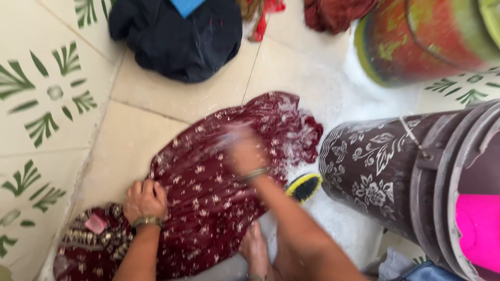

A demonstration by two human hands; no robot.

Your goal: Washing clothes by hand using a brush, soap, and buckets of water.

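- A bare foot point(255, 248) is resting on the wet floor at the bottom edge, just beside the lower hem of the cloth, placing the person crouched close over the work.
- The left hand point(144, 200) is pressing down on a dark red, wet fabric garment with small pale floral print point(208, 192), fingers curled into a closed grip on a fold, seemingly pinning the cloth so it is not sliding.
- Near that hand, a small pink square label point(96, 224) is lying on the garment's embroidered gold-trimmed end.
- The right hand point(240, 151) is blurring with motion over the soapy middle of the garment; I cannot tell whether its grip is open or closed.
- A black scrubbing brush with a yellow rim point(304, 186) is lying on the floor, touching the garment's right edge, within reach.
- The garment is lying spread flat on the cream floor tiles with green leaf patterns point(47, 93).
- To the right, a brown plastic bucket with white flower patterns point(375, 171) is lying tilted, pink cloth showing inside.
- Farther off, a dark navy bundle of clothing point(177, 36) is heaped on the tiles.
- Beyond that, a red and green worn round tub point(427, 41) is standing beside white suds.
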